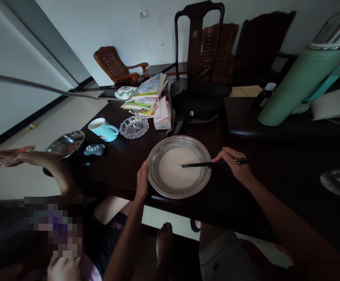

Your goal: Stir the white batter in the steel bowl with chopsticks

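Note:
A round metal bowl [180, 192] stands near the table's front edge, holding a pale, milky liquid [171, 168]. Against its left side rests my left hand [142, 182], fingers closed on the rim and outer wall. From the right, my right hand [233, 164] grips dark chopsticks [199, 165] near their gold-banded end. Their tips dip into the liquid at about the bowl's middle. Whether it is one stick or a pair pressed together is hard to tell.
Beyond the bowl lie a glass dish [134, 127], blue mug [103, 129], tissue pack [162, 114] and booklets [146, 91]. A second metal bowl [66, 144] is at left, near another person's raised arm [52, 166]. A green thermos [304, 82] stands at right.

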`<control>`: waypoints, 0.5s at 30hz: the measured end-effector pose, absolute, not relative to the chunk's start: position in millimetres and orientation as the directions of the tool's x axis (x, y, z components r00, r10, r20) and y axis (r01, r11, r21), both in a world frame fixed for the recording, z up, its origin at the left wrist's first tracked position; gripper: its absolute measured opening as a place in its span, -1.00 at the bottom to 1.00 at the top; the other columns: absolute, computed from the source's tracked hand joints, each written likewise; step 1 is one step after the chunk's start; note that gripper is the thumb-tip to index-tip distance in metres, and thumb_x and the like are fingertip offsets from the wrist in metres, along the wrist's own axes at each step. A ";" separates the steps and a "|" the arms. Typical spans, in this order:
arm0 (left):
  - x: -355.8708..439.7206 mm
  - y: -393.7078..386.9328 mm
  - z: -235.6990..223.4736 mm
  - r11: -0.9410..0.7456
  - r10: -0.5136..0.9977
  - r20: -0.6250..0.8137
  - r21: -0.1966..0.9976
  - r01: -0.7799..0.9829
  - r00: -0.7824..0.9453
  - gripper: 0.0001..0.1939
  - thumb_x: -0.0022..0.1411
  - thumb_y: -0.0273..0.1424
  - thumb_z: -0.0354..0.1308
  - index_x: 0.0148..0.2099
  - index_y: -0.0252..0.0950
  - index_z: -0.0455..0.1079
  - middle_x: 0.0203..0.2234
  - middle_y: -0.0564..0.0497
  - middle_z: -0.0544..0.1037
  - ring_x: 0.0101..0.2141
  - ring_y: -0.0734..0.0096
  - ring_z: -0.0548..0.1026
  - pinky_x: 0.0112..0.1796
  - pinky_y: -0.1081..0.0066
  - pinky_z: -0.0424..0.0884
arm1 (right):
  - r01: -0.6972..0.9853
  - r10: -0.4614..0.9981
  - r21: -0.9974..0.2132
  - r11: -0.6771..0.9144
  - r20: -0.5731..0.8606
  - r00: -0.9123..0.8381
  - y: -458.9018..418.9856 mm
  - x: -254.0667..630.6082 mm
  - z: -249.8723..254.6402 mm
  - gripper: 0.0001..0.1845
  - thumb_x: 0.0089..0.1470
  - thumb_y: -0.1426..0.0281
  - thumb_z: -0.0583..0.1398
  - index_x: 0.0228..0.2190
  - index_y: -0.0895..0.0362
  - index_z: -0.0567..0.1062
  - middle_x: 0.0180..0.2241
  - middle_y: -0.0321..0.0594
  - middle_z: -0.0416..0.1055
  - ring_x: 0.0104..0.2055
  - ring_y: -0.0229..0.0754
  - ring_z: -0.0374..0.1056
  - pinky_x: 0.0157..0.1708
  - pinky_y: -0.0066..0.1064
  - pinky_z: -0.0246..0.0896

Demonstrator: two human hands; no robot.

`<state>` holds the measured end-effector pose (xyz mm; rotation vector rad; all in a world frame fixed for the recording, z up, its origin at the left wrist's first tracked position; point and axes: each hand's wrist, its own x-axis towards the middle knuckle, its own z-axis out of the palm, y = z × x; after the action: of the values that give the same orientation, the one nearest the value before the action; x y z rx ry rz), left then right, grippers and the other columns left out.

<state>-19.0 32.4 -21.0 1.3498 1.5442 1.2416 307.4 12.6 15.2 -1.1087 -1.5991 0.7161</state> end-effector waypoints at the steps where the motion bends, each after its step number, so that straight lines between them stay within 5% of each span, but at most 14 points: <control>1: -18.9 32.5 -20.5 -0.020 0.980 0.074 0.960 0.281 -0.183 -0.55 0.23 -0.03 -0.09 0.03 -0.03 0.44 0.02 0.15 0.53 0.22 0.10 0.24 0.19 0.08 0.17 | 0.299 0.916 -0.867 0.399 0.396 -0.073 12.5 307.5 14.8 -0.63 0.25 0.25 0.06 -0.47 0.03 0.57 -0.46 -0.26 0.49 -0.39 -0.21 0.39 -0.32 -0.31 0.24; 15: -18.0 32.0 -19.7 -0.001 0.983 0.052 0.961 0.277 -0.176 -0.53 0.22 -0.02 -0.09 0.05 -0.03 0.43 0.05 0.16 0.50 0.23 0.08 0.22 0.21 0.08 0.13 | 0.319 0.884 -0.824 0.468 0.433 -0.178 12.1 304.5 14.8 -0.72 0.23 0.27 0.10 -0.39 -0.01 0.60 -0.39 -0.26 0.56 -0.31 -0.16 0.40 -0.25 -0.27 0.26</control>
<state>-18.0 32.0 -19.7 1.3430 1.5425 1.2201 304.5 12.1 14.8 -1.0341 -1.7288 0.7166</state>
